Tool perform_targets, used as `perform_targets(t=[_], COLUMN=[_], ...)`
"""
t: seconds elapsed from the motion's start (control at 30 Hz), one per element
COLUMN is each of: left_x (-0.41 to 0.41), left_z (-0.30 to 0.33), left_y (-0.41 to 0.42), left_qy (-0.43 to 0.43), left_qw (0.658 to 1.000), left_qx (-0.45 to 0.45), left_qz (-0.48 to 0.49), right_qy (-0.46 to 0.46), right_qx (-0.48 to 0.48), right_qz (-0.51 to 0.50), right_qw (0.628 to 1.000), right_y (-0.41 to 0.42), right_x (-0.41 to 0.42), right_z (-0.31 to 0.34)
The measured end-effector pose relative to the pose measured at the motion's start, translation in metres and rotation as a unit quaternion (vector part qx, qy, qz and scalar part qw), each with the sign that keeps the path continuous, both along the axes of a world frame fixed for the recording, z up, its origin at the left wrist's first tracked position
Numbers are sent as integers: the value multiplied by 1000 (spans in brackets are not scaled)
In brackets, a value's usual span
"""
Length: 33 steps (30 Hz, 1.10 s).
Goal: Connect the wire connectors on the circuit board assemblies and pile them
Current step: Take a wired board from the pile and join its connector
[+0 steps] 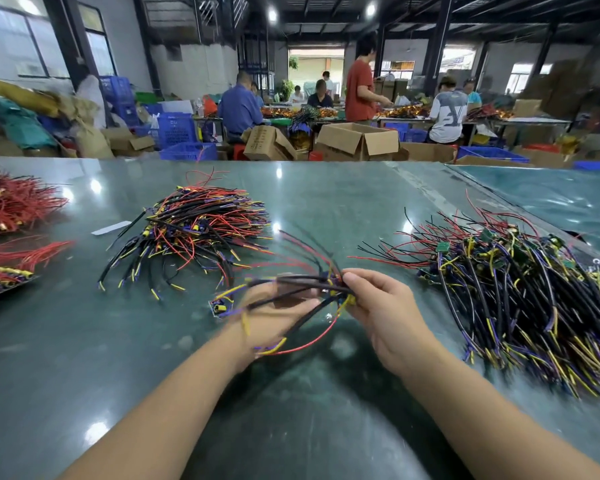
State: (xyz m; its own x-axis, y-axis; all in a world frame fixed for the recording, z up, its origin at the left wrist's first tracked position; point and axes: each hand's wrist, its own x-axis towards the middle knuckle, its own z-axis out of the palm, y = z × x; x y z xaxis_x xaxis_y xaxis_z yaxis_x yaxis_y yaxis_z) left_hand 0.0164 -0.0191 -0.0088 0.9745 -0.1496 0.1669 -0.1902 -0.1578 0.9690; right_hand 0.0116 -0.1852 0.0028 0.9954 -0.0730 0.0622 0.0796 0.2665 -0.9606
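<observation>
Above the green table [326, 393], both hands hold a small bundle of wired circuit board assemblies [312, 289] with black, red, yellow and purple wires. My right hand [385, 313] pinches the bundle at its connector end between thumb and fingers. My left hand [274, 313] is blurred by motion; its fingers lie under the black wires, and a small board [219, 308] dangles at its left. A pile of assemblies [194, 233] lies at the centre left. A larger tangled pile with green boards [520, 289] lies on the right.
Bundles of red wires [11, 206] and a tray of parts [4, 275] sit at the left edge. A white strip [111, 227] lies beside the left pile. Beyond the table's far edge are cardboard boxes [357, 140], blue crates [187, 150] and several seated and standing workers.
</observation>
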Motion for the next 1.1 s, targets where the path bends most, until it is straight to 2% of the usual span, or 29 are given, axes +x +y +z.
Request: perform_targets(t=[0.03,0.1,0.17,0.2,0.27,0.3,0.33,0.37,0.4,0.43,0.47,0.5,0.53,0.6,0.67,0.73,0.8,0.9,1.0,1.1], left_x=[-1,-4,-4,-3,0,1,0,1,1,1,2,2,3,4,1,-5,-10,-16,-19,-18], left_z=[4,9,16,20,23,24,26,26,25,26,26,27,28,33,38,40,36,27,20,20], left_y=[0,8,25,34,49,57,62,66,67,66,65,64,64,61,50,35,21,6,0,0], left_qy=[-43,-109,-152,-153,-82,-26,30,69,81,78,63,39,8,-46,-52,-8,34,47,38,47], left_qw=[996,968,914,873,799,781,780,792,806,823,836,849,864,903,955,981,991,997,999,999], left_qx=[68,205,327,393,501,532,538,524,505,481,454,418,369,236,55,-68,-76,-28,8,-8], left_qz=[26,93,186,245,323,327,318,306,297,293,303,320,342,355,286,184,108,45,22,20], right_qy=[8,31,53,58,53,48,39,27,15,2,-22,-55,-90,-149,-163,-140,-114,-97,-109,-130], right_qx=[20,66,88,87,72,54,14,-81,-224,-367,-470,-516,-517,-469,-418,-340,-278,-224,-231,-238], right_qz=[-31,-90,-132,-139,-129,-113,-93,-74,-66,-67,-77,-90,-103,-112,-93,-57,-14,23,35,32], right_qw=[999,993,986,985,988,991,995,994,972,928,879,850,845,863,889,928,954,970,966,962], right_y=[-2,-7,-13,-15,-15,-14,-12,-10,-9,-8,-7,-5,-3,1,5,10,14,16,16,13], right_x=[1,5,9,9,10,9,8,8,8,8,7,5,2,-2,-7,-11,-13,-13,-13,-11], right_z=[1,3,4,4,3,3,1,-1,-4,-6,-10,-10,-9,-5,-2,0,1,3,5,4])
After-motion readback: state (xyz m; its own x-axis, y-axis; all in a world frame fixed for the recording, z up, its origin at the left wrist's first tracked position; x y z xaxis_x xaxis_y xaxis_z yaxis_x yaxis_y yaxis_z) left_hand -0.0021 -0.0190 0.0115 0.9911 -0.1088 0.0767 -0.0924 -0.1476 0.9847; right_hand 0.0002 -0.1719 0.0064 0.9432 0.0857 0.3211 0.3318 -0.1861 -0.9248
